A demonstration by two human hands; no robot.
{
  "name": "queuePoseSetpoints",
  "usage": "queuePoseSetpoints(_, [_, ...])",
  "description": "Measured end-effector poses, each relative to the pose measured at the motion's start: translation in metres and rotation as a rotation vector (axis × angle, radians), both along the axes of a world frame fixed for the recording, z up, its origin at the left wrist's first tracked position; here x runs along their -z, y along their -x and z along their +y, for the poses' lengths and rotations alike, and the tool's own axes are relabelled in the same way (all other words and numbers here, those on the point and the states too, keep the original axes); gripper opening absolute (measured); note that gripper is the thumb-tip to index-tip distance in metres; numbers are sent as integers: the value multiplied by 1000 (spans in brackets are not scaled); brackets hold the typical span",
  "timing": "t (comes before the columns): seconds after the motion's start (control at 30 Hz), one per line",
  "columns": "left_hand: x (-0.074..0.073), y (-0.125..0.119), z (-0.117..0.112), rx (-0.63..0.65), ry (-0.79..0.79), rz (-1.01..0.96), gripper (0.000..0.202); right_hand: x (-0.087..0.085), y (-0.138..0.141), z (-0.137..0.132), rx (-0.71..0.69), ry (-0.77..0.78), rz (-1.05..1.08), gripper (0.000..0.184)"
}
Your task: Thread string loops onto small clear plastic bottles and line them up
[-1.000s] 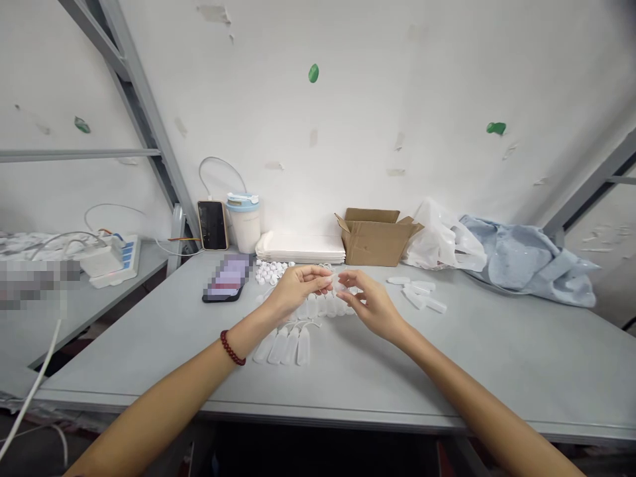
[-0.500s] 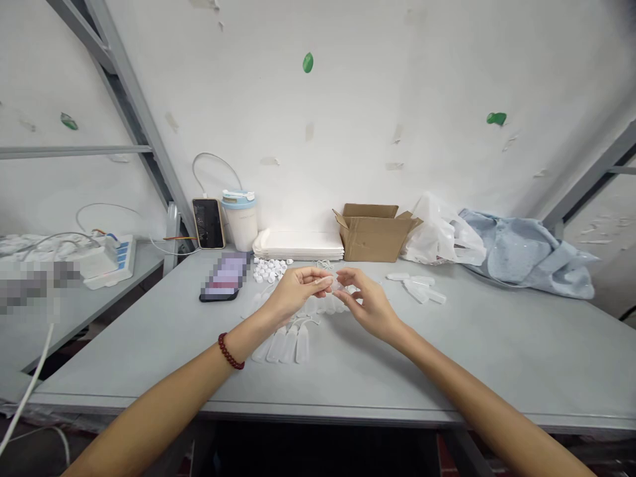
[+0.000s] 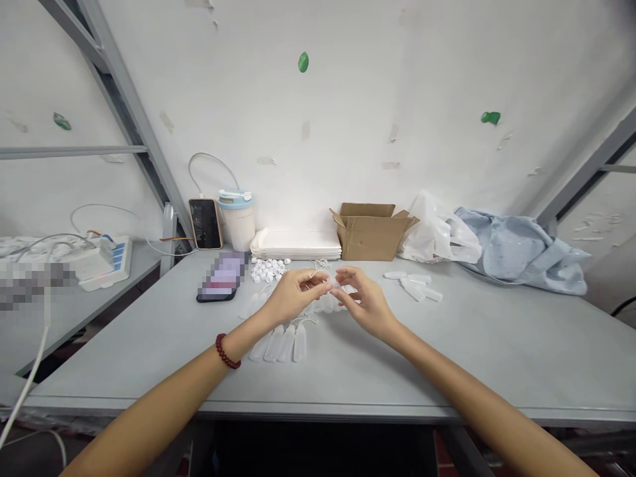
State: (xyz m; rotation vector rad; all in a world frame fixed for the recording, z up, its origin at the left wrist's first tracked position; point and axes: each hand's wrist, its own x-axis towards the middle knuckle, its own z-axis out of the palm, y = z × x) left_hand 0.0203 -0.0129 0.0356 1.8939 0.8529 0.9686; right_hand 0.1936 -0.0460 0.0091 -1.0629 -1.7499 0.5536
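Note:
Above the middle of the table, my left hand (image 3: pixel 301 293) pinches a small translucent plastic bottle (image 3: pixel 334 282) between thumb and fingers. My right hand (image 3: pixel 366 299) is closed on the same bottle from the other side, its thumb and fingertips around it. Fingers cover most of the bottle. Below my left hand lie several flat translucent bottles (image 3: pixel 285 344) in a row, with thin white cords at their necks. More such bottles (image 3: pixel 325 305) lie behind and under my hands, partly hidden. Small white caps (image 3: pixel 268 269) are heaped beyond my left hand, and a bundle of white cord (image 3: pixel 322 264) lies behind both hands.
Several loose translucent bottles (image 3: pixel 417 285) lie to the right. Along the wall stand a phone (image 3: pixel 205 224), a lidded cup (image 3: pixel 237 222), stacked white trays (image 3: pixel 298 245), an open cardboard box (image 3: pixel 370 235), a white plastic bag (image 3: pixel 432 232) and blue cloth (image 3: pixel 517 248). Another phone (image 3: pixel 223 277) lies left.
My hands keep their pinch on the bottle, with only small finger shifts. The whole view has moved slightly, so everything sits a little further left.

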Motion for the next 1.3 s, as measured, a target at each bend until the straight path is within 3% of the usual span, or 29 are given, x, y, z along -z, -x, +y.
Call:
queuePoseSetpoints(0.2, [-3,-2,-5,-124,-58,-10,22,4,-2,3,39,-135,-171,33])
queuePoseSetpoints(0.37, [-1,-4,-8,-141,-59,-3,22,5,-1,2,31,-146,-112,25])
queuePoseSetpoints(0.53, [-2,-1,-6,-139,-220,61,16,-5,3,-2,-99,166,204,26])
queuePoseSetpoints(0.67, [-6,5,-4,-102,-529,161,15,-13,1,-2,-221,413,452,27])
queuePoseSetpoints(0.77, [-8,8,-4,-3,-738,228,26,-16,-1,-2,-286,489,533,25])
queuePoseSetpoints(0.9, [-9,10,-6,85,-849,324,36,-18,-3,-2,-369,557,558,20])
queuePoseSetpoints(1.0, [-11,11,-8,116,-863,351,37,-19,-3,-2,-392,620,528,18])
queuePoseSetpoints(1.13, [-17,12,-13,187,-748,399,30,-21,-8,-1,-400,731,404,16])
queuePoseSetpoints(1.3, [-18,14,-25,364,-529,565,32,-23,-18,-3,-619,975,84,21])
